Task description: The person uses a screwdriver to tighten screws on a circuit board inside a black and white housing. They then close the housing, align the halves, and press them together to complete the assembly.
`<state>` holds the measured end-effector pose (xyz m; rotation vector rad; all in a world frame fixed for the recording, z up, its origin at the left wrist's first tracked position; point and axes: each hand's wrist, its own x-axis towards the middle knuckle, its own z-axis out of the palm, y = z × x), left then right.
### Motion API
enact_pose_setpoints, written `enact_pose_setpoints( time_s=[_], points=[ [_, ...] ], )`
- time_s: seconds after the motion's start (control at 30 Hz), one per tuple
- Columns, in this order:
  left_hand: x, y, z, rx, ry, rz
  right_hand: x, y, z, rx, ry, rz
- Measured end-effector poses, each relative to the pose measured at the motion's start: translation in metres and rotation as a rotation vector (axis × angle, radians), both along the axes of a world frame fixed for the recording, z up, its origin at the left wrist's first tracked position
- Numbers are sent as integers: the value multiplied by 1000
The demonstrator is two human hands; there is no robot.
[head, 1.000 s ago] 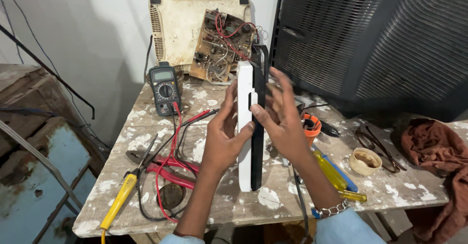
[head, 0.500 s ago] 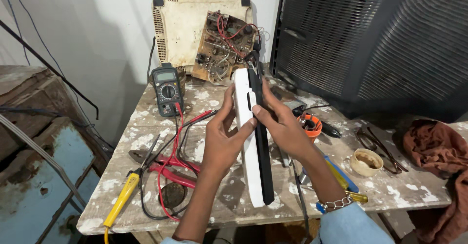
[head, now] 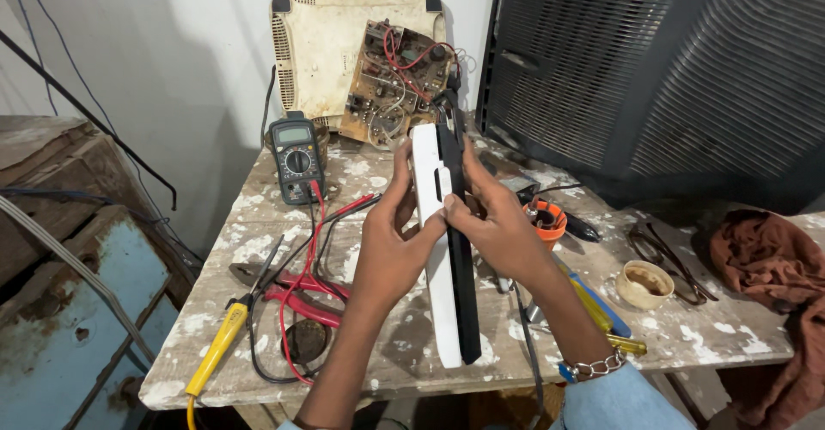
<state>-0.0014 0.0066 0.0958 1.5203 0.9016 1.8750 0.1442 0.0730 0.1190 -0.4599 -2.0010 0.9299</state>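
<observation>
Both hands were closed on one long, flat device casing (head: 447,250), held on edge above the middle of the paint-spattered workbench (head: 730,344). The left hand (head: 391,245) gripped the white half from the side, its fingers (head: 402,176) curled over the upper part and its thumb pressed at the seam. The right hand (head: 498,232) clasped the black half, fingertips set against the same seam; a chain bracelet (head: 591,366) sat at that wrist. The two halves lay flush along most of their length, though whether they were latched could not be told.

By the look of it, the step in hand was working the two shells at the seam. A next move would call for a steady grip from the left hand while the right applied pressure along the joint.

Just beyond the casing stood a bare circuit board (head: 397,82) leaning on a yellowed plastic housing (head: 331,52). To the left lay a digital multimeter (head: 296,159) with its red and black leads, red-handled pliers (head: 296,297) and a yellow-handled tool (head: 216,348). To the right sat an orange roll (head: 546,221), a small round tin (head: 646,282) and a brown rag (head: 765,254).
</observation>
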Motion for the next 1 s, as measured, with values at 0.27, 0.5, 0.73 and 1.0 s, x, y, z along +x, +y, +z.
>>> enact_pose_setpoints(
  time_s=[0.27,0.5,0.73,1.0],
  points=[
    [-11,7,-2,60,6,-107,5,-10,5,-89,-5,-26],
    [-4,-10,16,-23,181,79,7,-14,3,-148,5,12],
    [-7,-11,24,71,294,133,11,-5,-7,-64,67,49],
    [-12,-14,27,125,356,165,3,-15,-4,-141,118,34]
  ],
)
